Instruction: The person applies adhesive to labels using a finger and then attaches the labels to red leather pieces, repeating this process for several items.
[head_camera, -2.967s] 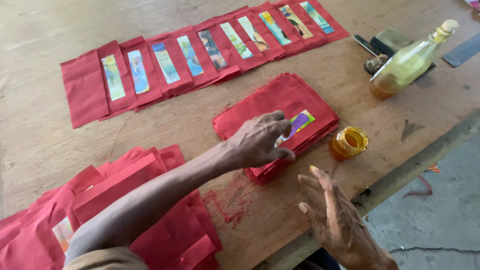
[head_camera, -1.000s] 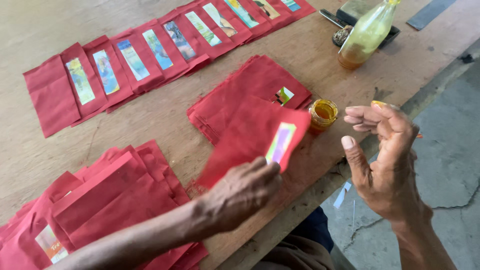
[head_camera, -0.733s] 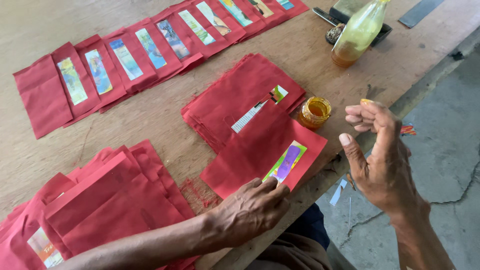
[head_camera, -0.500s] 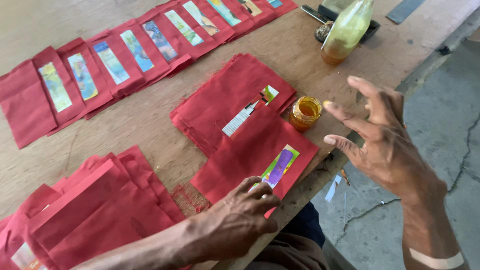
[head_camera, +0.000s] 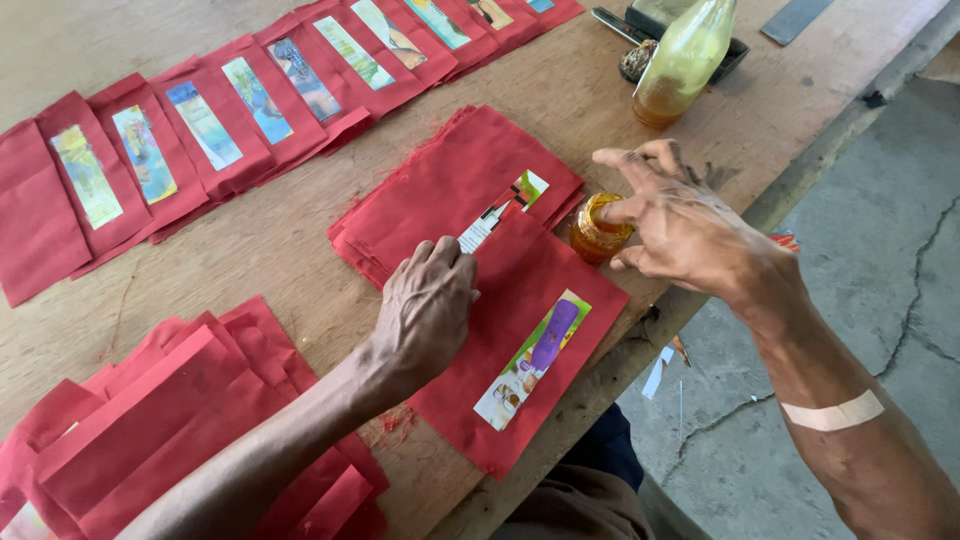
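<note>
While left hand (head_camera: 428, 305) presses flat on red envelope (head_camera: 520, 340) newly laid beside glue jar (head_camera: 598, 228), right hand (head_camera: 672, 215), open, empty, now dips finger at jar; gluing comes next.

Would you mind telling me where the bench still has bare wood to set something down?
Bare wood runs between the far row of red pieces and the middle stack. It is crowded near the edge: the left hand presses a labelled sheet, the right hand hovers over the small jar.
</note>
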